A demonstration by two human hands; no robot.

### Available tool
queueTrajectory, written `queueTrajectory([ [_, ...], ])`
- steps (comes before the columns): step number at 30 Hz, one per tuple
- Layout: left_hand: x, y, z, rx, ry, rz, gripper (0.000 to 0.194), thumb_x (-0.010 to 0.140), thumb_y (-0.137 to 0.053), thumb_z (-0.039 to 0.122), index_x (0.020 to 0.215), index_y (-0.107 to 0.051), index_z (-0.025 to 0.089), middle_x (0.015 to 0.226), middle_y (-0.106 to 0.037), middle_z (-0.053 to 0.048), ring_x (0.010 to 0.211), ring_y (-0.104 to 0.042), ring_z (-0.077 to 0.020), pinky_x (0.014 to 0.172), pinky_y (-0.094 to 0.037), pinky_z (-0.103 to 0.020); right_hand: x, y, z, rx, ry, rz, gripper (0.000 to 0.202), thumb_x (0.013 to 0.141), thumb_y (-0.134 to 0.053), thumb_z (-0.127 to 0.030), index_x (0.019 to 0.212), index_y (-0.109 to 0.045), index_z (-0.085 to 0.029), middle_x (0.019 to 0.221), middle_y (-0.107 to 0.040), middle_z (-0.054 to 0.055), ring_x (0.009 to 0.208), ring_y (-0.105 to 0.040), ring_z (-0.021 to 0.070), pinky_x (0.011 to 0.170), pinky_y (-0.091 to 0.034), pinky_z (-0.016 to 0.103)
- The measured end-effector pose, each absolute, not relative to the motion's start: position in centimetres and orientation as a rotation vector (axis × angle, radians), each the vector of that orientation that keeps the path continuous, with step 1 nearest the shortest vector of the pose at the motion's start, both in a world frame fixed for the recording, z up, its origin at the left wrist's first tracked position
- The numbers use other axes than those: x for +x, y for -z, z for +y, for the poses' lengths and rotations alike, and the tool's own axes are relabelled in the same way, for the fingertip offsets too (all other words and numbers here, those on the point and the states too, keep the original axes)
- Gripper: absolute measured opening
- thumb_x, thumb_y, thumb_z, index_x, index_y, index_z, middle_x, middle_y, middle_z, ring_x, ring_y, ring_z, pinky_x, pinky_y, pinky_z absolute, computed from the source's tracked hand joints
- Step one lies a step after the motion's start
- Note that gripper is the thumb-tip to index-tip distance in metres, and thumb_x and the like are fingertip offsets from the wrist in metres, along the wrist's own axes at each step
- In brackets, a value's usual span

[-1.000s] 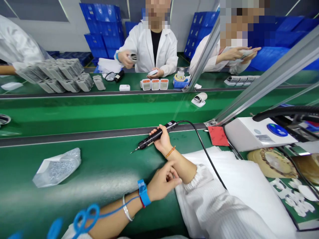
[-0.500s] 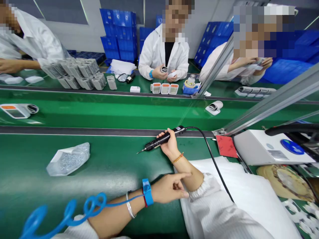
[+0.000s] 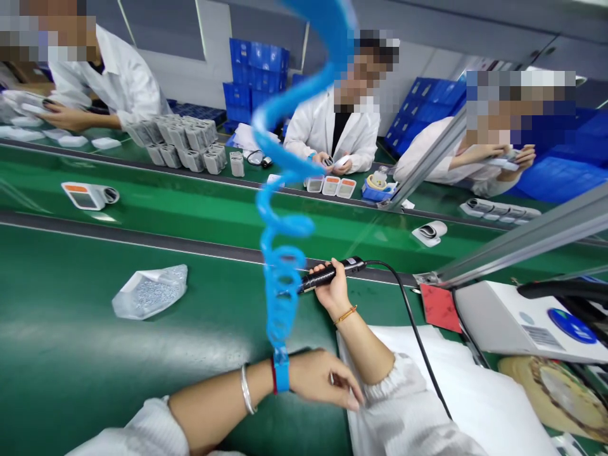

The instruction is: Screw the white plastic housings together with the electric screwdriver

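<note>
My right hand (image 3: 332, 288) is wrapped round a black electric screwdriver (image 3: 324, 277), its tip end pointing left, hidden behind a coiled blue cord (image 3: 284, 225). A black cable (image 3: 403, 297) runs from the tool's rear down past my right sleeve. My left hand (image 3: 323, 380) hovers close to my right forearm, fingers loosely bent and apart, with nothing in it. It wears a blue wrist strap (image 3: 281, 372), from which the coiled cord rises. On the green bench to the left lies a clear bag of small metal screws (image 3: 154, 292).
Beyond the bench, a green conveyor (image 3: 209, 215) carries wrist-cuff monitors (image 3: 85, 196). Co-workers in white coats sit across it. At right are white sheets (image 3: 413, 354), a red pad (image 3: 439, 307), a white machine (image 3: 503, 316) and a tape roll (image 3: 546, 380). A metal post (image 3: 484, 259) slants nearby.
The coiled cord has swung from the lower left to upright before the screwdriver. My left index finger, stretched out before, has bent downward. The whole view has tilted; the conveyor's monitors appear farther right.
</note>
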State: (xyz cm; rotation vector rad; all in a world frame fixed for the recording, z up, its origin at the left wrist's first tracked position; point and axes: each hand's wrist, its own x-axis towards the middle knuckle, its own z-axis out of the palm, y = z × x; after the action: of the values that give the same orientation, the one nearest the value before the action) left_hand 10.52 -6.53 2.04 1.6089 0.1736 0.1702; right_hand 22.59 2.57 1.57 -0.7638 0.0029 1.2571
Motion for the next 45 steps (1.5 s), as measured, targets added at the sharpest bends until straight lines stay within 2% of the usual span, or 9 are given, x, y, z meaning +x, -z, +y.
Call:
queueTrajectory([
  [3, 7.8, -3.1, -3.0, 1.478, -0.448, 0.399, 0.024, 0.074, -0.066, 0.028, 0.094, -0.068, 0.016, 0.068, -0.06, 0.0, 0.06, -0.051, -0.0085, 0.059, -0.04, -0.02, 22.6, -1.7, 2.5, -0.757, -1.259, -0.002, 0.017, 0.076, -0.058, -0.03, 0.073, -0.045, -0.02, 0.06, -0.05, -0.004, 0.057, -0.051, 0.0103, 0.063, -0.05, 0.026],
  [7, 1.6, -3.3, 3.4, 1.046, -1.091, 0.624, 0.025, 0.079, -0.061, 0.031, 0.1, -0.062, 0.018, 0.064, -0.055, 0.002, 0.058, -0.049, -0.0075, 0.057, -0.042, -0.02, 22.6, -1.7, 2.6, -0.759, -1.27, 0.021, 0.018, 0.075, -0.058, -0.03, 0.072, -0.045, -0.02, 0.06, -0.05, -0.003, 0.057, -0.051, 0.0109, 0.064, -0.051, 0.028],
  [10, -2.4, -2.1, 6.6, 0.73, -1.258, 0.679, 0.026, 0.075, -0.064, 0.027, 0.1, -0.061, 0.019, 0.067, -0.055, 0.003, 0.059, -0.051, -0.0076, 0.056, -0.044, -0.02, 22.7, -1.7, 2.6, -0.761, -1.274, 0.037, 0.017, 0.076, -0.058, -0.03, 0.071, -0.045, -0.02, 0.06, -0.05, -0.003, 0.057, -0.051, 0.0116, 0.064, -0.051, 0.028],
  [15, -3.3, -0.5, 7.5, 0.553, -1.26, 0.787, 0.028, 0.071, -0.065, 0.015, 0.098, -0.06, 0.017, 0.067, -0.058, 0.001, 0.063, -0.055, -0.0084, 0.062, -0.047, -0.021, 22.7, -1.8, 2.6, -0.765, -1.275, 0.039, 0.016, 0.077, -0.057, -0.029, 0.071, -0.045, -0.02, 0.06, -0.048, -0.002, 0.058, -0.05, 0.0115, 0.063, -0.051, 0.028],
  [22, -2.0, -0.8, 6.9, 0.569, -1.149, 0.788, 0.029, 0.071, -0.064, 0.015, 0.099, -0.061, 0.014, 0.069, -0.058, 0.0, 0.064, -0.055, -0.009, 0.062, -0.047, -0.021, 22.7, -2.2, 2.5, -0.784, -1.283, 0.035, 0.017, 0.077, -0.057, -0.03, 0.072, -0.044, -0.02, 0.062, -0.047, -0.003, 0.058, -0.05, 0.0108, 0.065, -0.05, 0.028],
  [45, -2.2, -0.9, 6.8, 0.593, -1.16, 0.803, 0.024, 0.072, -0.063, 0.014, 0.096, -0.061, 0.015, 0.074, -0.06, -0.001, 0.068, -0.057, -0.009, 0.065, -0.047, -0.022, 23.0, -1.9, 2.7, -0.786, -1.299, 0.028, 0.016, 0.077, -0.056, -0.031, 0.071, -0.046, -0.019, 0.062, -0.048, -0.002, 0.059, -0.051, 0.0109, 0.066, -0.051, 0.028],
])
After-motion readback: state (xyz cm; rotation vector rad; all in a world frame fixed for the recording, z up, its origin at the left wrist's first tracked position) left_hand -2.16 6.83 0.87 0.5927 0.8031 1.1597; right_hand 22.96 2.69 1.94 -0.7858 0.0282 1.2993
